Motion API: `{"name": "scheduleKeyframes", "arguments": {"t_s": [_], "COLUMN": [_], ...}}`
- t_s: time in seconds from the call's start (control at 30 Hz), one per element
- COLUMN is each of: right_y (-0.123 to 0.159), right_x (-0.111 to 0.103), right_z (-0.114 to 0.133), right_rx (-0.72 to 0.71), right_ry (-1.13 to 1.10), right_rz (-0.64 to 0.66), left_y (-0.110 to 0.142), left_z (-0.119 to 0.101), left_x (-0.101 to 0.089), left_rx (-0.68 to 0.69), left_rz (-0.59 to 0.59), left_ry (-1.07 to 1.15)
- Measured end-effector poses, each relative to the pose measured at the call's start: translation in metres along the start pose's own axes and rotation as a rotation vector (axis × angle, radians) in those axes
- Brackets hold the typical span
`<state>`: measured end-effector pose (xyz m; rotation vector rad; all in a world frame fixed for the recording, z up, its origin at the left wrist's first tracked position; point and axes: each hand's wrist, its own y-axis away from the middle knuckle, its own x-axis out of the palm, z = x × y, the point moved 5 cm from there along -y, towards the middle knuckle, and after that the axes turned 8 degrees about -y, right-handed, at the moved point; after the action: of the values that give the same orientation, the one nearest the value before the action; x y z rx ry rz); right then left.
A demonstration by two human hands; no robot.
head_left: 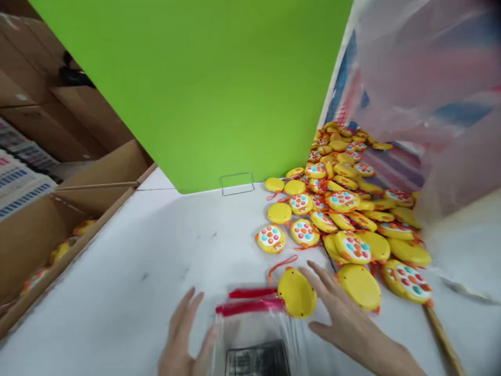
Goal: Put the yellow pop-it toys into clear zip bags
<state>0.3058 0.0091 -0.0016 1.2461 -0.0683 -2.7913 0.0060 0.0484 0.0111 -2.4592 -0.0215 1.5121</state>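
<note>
My left hand (183,337) is at the lower middle, fingers apart and holding nothing, just left of a stack of clear plastic bags (254,331) with red top strips. My right hand (338,305) has its fingers spread beside a yellow toy (296,293) that lies face down with an orange cord loop (282,265). That toy overlaps the right end of the red strips; whether my fingertips touch it I cannot tell. A black-and-white printed panel (256,360) shows on the front bag. Just beyond lies a face-up yellow toy (271,238) with coloured dots.
A heap of similar yellow toys (344,196) spreads over the white table's right side, beside a translucent plastic sheet (450,130). A green board (211,89) stands at the back, a wire frame (237,184) at its foot. An open cardboard box (78,209) at left holds some toys.
</note>
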Motion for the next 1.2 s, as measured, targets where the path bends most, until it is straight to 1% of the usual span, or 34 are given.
{"name": "scheduleKeyframes", "arguments": {"t_s": [0.03,0.1,0.13,0.17,0.2,0.27,0.33,0.37,0.4,0.43,0.47,0.53,0.57,0.6,0.63,0.67,0.7,0.73,0.77,0.83,0.87,0.9,0.97,1.0,1.03,1.07,1.1,1.17,1.2], "right_y": [-0.005,-0.017,-0.022,-0.028,-0.032,-0.038,-0.038,-0.036,-0.033,-0.029,-0.026,-0.018,-0.014,-0.012,-0.011,-0.011,-0.011,-0.011,-0.010,-0.009,-0.008,-0.006,-0.004,-0.004,-0.004,-0.004,-0.005,-0.007,-0.007], "right_x": [0.014,0.034,0.038,0.038,0.034,0.018,0.000,-0.006,-0.009,-0.008,-0.003,0.014,0.025,0.034,0.042,0.047,0.051,0.054,0.057,0.059,0.059,0.058,0.054,0.051,0.049,0.048,0.049,0.051,0.053], "right_z": [0.000,0.002,0.003,0.003,0.002,-0.004,-0.010,-0.011,-0.011,-0.010,-0.009,-0.001,0.006,0.014,0.023,0.031,0.038,0.043,0.045,0.044,0.041,0.037,0.029,0.027,0.026,0.028,0.031,0.040,0.043], "right_rx": [-0.014,-0.063,-0.092,-0.107,-0.100,-0.034,0.058,0.095,0.133,0.185,0.255,0.424,0.501,0.555,0.579,0.578,0.568,0.563,0.567,0.589,0.597,0.598,0.570,0.541,0.497,0.435,0.357,0.201,0.147], "right_ry": [0.043,0.101,0.109,0.101,0.078,-0.022,-0.226,-0.371,-0.542,-0.737,-0.946,-1.355,-1.530,-1.673,-1.775,-1.840,-1.872,-1.868,-1.829,-1.667,-1.555,-1.427,-1.167,-1.062,-0.990,-0.961,-0.977,-1.089,-1.144], "right_rz": [0.067,0.130,0.131,0.118,0.089,0.008,-0.077,-0.108,-0.123,-0.126,-0.120,-0.077,-0.038,0.004,0.049,0.093,0.128,0.154,0.166,0.157,0.131,0.100,0.024,-0.013,-0.044,-0.049,-0.036,0.001,0.012], "left_y": [0.012,0.037,0.048,0.057,0.064,0.075,0.079,0.078,0.076,0.072,0.067,0.054,0.047,0.040,0.034,0.028,0.023,0.019,0.016,0.015,0.016,0.017,0.019,0.019,0.018,0.017,0.015,0.012,0.012], "left_z": [0.003,0.004,0.003,0.002,0.000,-0.002,-0.002,-0.002,-0.003,-0.005,-0.009,-0.026,-0.037,-0.049,-0.060,-0.069,-0.074,-0.076,-0.075,-0.067,-0.065,-0.065,-0.071,-0.075,-0.078,-0.078,-0.078,-0.075,-0.073], "left_x": [0.017,0.049,0.062,0.074,0.084,0.101,0.112,0.114,0.112,0.105,0.095,0.067,0.052,0.041,0.032,0.024,0.019,0.017,0.017,0.025,0.031,0.039,0.052,0.056,0.060,0.062,0.064,0.066,0.068], "left_rx": [-0.001,0.009,0.022,0.038,0.059,0.095,0.104,0.097,0.090,0.092,0.112,0.220,0.305,0.394,0.455,0.476,0.447,0.373,0.261,-0.001,-0.109,-0.187,-0.264,-0.281,-0.297,-0.315,-0.334,-0.349,-0.343], "left_rz": [0.056,0.139,0.135,0.107,0.073,0.016,-0.005,-0.011,-0.024,-0.051,-0.096,-0.192,-0.224,-0.194,-0.137,-0.088,-0.043,-0.007,0.027,0.118,0.192,0.287,0.477,0.548,0.591,0.601,0.587,0.527,0.498], "left_ry": [0.001,0.038,0.054,0.064,0.068,0.066,0.061,0.059,0.056,0.049,0.040,0.034,0.054,0.097,0.165,0.242,0.314,0.386,0.452,0.590,0.685,0.799,1.045,1.145,1.217,1.256,1.274,1.304,1.326]}}
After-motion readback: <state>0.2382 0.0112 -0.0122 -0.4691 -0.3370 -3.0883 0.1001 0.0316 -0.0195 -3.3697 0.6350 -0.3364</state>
